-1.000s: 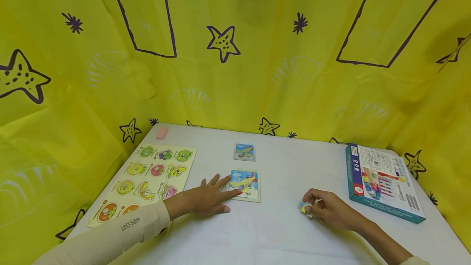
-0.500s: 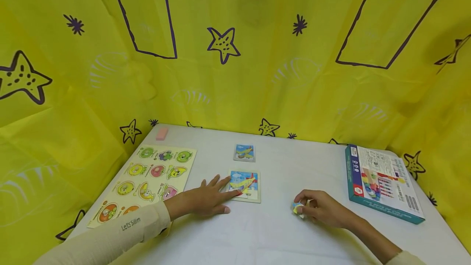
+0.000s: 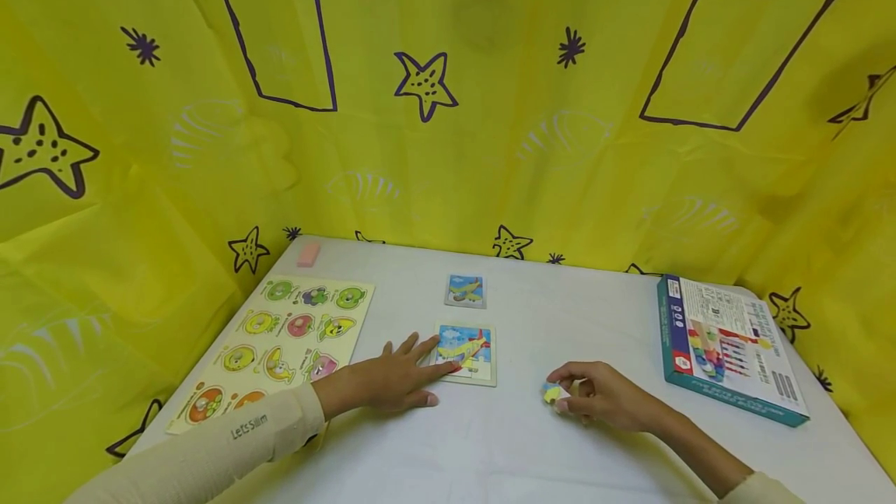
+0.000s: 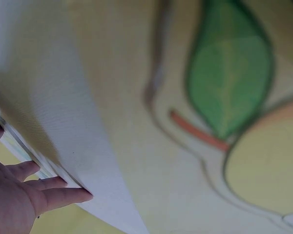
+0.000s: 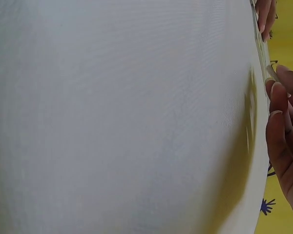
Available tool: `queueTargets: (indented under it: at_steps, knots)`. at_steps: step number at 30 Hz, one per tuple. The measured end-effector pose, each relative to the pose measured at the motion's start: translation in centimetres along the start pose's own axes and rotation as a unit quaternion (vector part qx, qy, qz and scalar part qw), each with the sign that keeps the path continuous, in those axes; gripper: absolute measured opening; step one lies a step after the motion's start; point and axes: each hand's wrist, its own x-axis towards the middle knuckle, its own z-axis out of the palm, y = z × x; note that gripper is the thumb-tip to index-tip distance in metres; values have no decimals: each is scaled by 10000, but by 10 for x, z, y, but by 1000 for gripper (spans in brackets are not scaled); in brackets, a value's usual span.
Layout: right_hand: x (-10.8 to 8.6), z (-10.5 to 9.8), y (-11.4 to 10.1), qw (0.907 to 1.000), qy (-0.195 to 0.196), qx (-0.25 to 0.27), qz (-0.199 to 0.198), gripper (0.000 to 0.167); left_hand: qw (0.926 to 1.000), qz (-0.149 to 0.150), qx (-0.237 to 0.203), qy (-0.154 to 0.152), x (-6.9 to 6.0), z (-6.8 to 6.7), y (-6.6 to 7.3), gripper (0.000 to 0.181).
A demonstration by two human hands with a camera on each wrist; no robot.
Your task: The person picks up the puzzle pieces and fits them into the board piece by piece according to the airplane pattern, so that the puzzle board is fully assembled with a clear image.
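A square airplane jigsaw puzzle (image 3: 465, 344) lies on the white table, with a pale spot in its lower part. My left hand (image 3: 392, 381) rests at its left side, fingers spread, the fingertips touching the frame and picture. Right of the puzzle, my right hand (image 3: 605, 397) pinches a small blue and yellow puzzle piece (image 3: 552, 393) between thumb and fingers, just over the table. In the right wrist view the pinched puzzle piece (image 5: 272, 73) shows edge-on. Behind the puzzle lies a smaller airplane picture card (image 3: 465, 291).
A fruit puzzle board (image 3: 297, 317) lies at the left, partly under the left sleeve (image 3: 231, 434). At the right lies a teal-edged box (image 3: 731, 348). A pink block (image 3: 308, 253) sits in the back left corner. Yellow curtain (image 3: 476, 138) surrounds the table.
My right hand has moved left toward the puzzle, carrying the puzzle piece, which has turned a little. The left hand has stayed on the puzzle.
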Motion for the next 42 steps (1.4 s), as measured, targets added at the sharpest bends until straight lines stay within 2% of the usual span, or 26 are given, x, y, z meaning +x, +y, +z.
queueTargets:
  at_steps: [7,15,29,37,42]
  knots:
    - [2,2,1,9995,-162,220,-138,39,10000,-3,25,13,0,1,-1,59]
    - [6,4,-1,9993,-264,255,-75,42,10000,-4,66,31,1,2,-2,59]
    - [16,12,-3,9994,25,-254,-220,32,10000,-24,17,-14,0,1,-2,60]
    - [24,15,-7,9991,105,-400,-128,33,10000,3,-27,-24,-1,-1,0,59]
    - [27,17,-8,9992,73,-312,-247,35,10000,1,17,-12,0,0,-1,59]
